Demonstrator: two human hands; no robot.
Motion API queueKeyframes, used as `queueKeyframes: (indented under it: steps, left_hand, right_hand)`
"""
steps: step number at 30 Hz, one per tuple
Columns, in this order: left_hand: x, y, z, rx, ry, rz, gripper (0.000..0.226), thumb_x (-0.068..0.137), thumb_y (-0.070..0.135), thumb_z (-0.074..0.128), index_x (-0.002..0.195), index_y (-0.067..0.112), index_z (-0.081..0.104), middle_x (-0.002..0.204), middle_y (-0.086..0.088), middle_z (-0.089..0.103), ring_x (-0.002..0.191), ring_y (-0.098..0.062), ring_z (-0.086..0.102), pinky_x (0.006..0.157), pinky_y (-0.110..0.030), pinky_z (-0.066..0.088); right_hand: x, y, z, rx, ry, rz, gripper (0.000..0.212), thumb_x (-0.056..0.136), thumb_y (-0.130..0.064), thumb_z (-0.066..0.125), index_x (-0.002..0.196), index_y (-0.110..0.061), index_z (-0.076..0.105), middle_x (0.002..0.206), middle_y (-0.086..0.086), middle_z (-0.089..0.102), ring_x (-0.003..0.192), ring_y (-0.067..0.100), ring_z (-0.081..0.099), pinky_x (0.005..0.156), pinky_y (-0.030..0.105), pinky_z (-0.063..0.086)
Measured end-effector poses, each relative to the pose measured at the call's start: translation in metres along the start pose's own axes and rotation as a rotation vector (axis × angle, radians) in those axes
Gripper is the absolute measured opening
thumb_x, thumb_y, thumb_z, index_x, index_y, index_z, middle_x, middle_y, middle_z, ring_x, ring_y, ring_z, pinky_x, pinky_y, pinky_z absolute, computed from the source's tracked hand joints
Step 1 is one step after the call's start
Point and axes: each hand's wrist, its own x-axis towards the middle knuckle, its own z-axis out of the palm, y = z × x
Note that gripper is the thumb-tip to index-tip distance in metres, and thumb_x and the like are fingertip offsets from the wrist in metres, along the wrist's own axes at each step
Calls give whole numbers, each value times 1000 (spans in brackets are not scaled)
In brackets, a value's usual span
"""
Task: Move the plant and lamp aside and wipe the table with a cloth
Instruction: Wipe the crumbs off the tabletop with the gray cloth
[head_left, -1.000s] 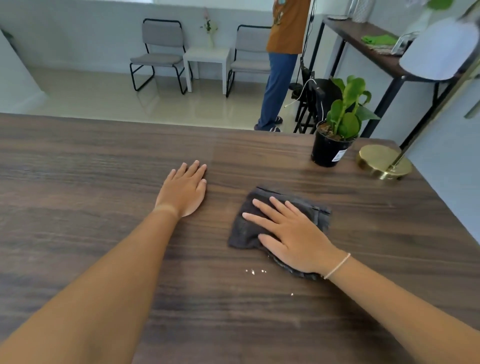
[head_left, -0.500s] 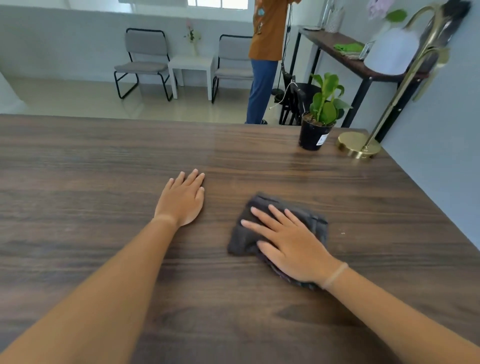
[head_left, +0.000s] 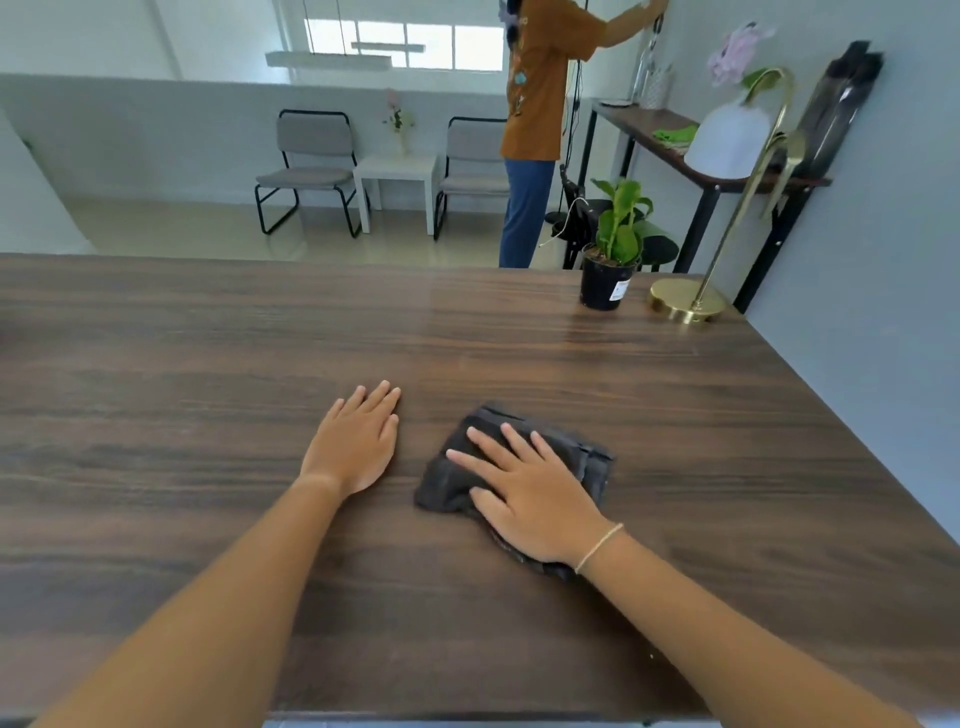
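A dark grey cloth (head_left: 582, 457) lies crumpled on the dark wooden table (head_left: 208, 389), right of centre. My right hand (head_left: 530, 493) presses flat on the cloth, fingers spread. To its left, my left hand (head_left: 358, 441) rests palm down on the bare wood, holding nothing. At the far right corner of the table stands a green plant in a black pot (head_left: 608, 265). Just right of it is a brass lamp (head_left: 685, 304) with a round base, a curved stem and a white shade.
A grey wall (head_left: 857, 312) runs along the table's right edge. Beyond the far edge a person in an orange top (head_left: 535, 104) stands by a dark side table (head_left: 670, 150). Two grey chairs (head_left: 311, 166) and a small white table (head_left: 400, 176) stand further back.
The view has tilted up and pulled back, showing the table's near edge. My right hand with the cloth has slid slightly away from me. White crumbs seen earlier near the cloth are gone.
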Motion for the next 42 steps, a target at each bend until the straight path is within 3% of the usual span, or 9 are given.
queueKeyframes:
  steps: [4, 11, 16, 20, 28, 33, 36, 38, 42]
  left_hand:
    - [-3, -16, -6, 14, -7, -41, 49, 99, 27, 22, 148, 21, 20, 159, 3, 14, 146, -21, 12, 118, -39, 10]
    - [-35, -8, -1, 63, 5, -65, 50, 99, 32, 19, 148, 24, 14, 159, 5, 10, 146, -22, 9, 117, -38, 8]
    - [-48, -1, -4, 70, -2, -55, 50, 99, 31, 21, 148, 22, 16, 159, 4, 12, 146, -23, 11, 118, -39, 10]
    - [-61, 3, -4, 29, 36, -25, 49, 98, 31, 26, 146, 24, 24, 158, 4, 19, 145, -23, 15, 117, -38, 12]
    - [-75, -2, -5, -37, 59, 108, 46, 97, 27, 29, 143, 24, 33, 155, 1, 27, 144, -23, 21, 117, -38, 16]
    - [-66, -9, -10, -136, 82, 147, 46, 94, 15, 33, 139, 16, 41, 152, -2, 34, 141, -24, 28, 117, -39, 19]
    - [-60, -8, -11, -104, 59, 182, 46, 95, 18, 32, 140, 16, 40, 153, -3, 33, 141, -26, 27, 116, -39, 19]
    - [-57, -5, -11, -88, 47, 189, 45, 96, 24, 32, 141, 18, 38, 154, -3, 31, 142, -27, 25, 116, -40, 18]
    - [-54, 1, -7, -73, -1, 229, 49, 96, 35, 32, 144, 22, 32, 156, -2, 25, 144, -28, 19, 117, -41, 13]
  right_hand:
    - [-68, 30, -11, 96, -46, -58, 44, 91, -53, 17, 131, -69, 6, 149, -35, -4, 139, -3, -18, 109, 19, -20]
    - [1, 69, -31, -33, -72, 417, 48, 99, -41, 20, 146, -43, 11, 160, -8, 4, 146, 25, -1, 117, 47, -1]
    - [-25, -23, 1, -37, 36, 43, 50, 95, -43, 26, 145, -41, 21, 158, -8, 15, 146, 24, 7, 116, 43, 1]
    - [-98, -22, 1, 74, -9, -80, 48, 91, -51, 16, 139, -57, 15, 153, -27, 5, 141, 2, -10, 111, 24, -17]
    - [-41, 18, -19, -45, -23, 537, 48, 98, -41, 21, 146, -43, 14, 160, -8, 7, 146, 26, 2, 116, 46, 1]
    - [-37, -69, 10, -37, 31, 287, 49, 97, -41, 24, 145, -41, 18, 159, -9, 10, 146, 24, 3, 116, 43, -1]
    - [-89, -74, 13, -18, 57, 205, 49, 93, -46, 20, 142, -48, 19, 155, -21, 8, 143, 8, 0, 115, 33, -4]
    - [-120, -46, 4, -3, 67, 298, 47, 94, -46, 22, 140, -52, 18, 151, -27, 4, 140, 2, -2, 114, 30, -4]
    - [-142, 42, -26, -68, 23, 784, 46, 98, -38, 22, 143, -46, 15, 159, -12, 9, 146, 20, 6, 116, 45, 5]
